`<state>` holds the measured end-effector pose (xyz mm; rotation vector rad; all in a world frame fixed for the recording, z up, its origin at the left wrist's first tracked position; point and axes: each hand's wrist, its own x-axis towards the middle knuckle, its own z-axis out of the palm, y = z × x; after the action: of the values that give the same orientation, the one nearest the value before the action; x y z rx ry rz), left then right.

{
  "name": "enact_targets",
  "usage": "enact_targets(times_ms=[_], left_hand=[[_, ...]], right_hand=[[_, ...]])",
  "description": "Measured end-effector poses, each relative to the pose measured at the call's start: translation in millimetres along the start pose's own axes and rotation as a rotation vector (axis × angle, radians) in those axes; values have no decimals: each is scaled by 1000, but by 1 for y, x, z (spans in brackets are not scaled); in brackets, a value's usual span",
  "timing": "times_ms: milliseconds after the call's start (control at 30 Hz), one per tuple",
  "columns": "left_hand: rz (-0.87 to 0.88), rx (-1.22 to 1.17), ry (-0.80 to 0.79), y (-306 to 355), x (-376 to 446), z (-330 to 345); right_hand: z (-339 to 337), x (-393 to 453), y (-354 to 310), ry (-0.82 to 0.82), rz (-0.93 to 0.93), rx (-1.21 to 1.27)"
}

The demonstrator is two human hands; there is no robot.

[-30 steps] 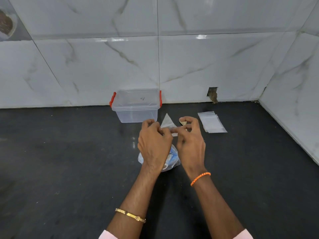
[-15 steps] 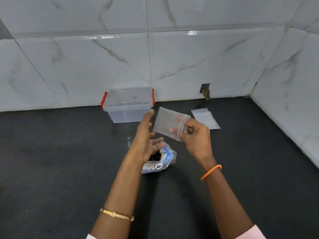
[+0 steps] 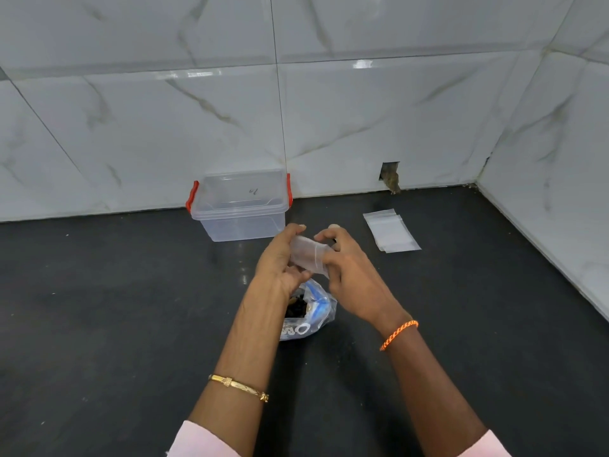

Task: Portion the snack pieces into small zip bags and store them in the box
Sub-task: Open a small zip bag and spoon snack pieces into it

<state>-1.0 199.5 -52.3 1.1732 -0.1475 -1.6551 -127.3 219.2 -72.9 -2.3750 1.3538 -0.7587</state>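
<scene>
— Hands, item one: where is the zip bag (image 3: 308, 255)?
— Between both; left hand (image 3: 280, 262) and right hand (image 3: 352, 275) each pinch it with curled fingers, above the snack packet (image 3: 311, 316).
— Counts?
— One clear box (image 3: 240, 209), lid on, red latches, at the wall; one flat stack of spare zip bags (image 3: 390, 230), number unclear; one packet.
— Room?
— Dark desk (image 3: 115, 308) open left and right; tiled walls (image 3: 543, 143) meet at the far right corner.

Clear, smooth plastic box (image 3: 239, 212) with red plastic clips; thin, frosted plastic zip bags (image 3: 390, 230); crinkled, glossy snack wrapper (image 3: 309, 319); dark, faintly reflective stone-like tabletop (image 3: 99, 308); glossy marble-patterned wall tiles (image 3: 362, 110).
</scene>
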Motion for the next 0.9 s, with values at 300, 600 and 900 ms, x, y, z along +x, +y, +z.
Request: enact_targets(times_ms=[300,600,900], left_hand=[[34,-63,-64,-3,-2,-10],[33,-155,-50,6,3,-19],[100,-312,45,34,-4,-54]], right_hand=[[-3,10,-15,-20,115,9],[-21,12,-19,12,197,533],[37,53,80,113,780,128]])
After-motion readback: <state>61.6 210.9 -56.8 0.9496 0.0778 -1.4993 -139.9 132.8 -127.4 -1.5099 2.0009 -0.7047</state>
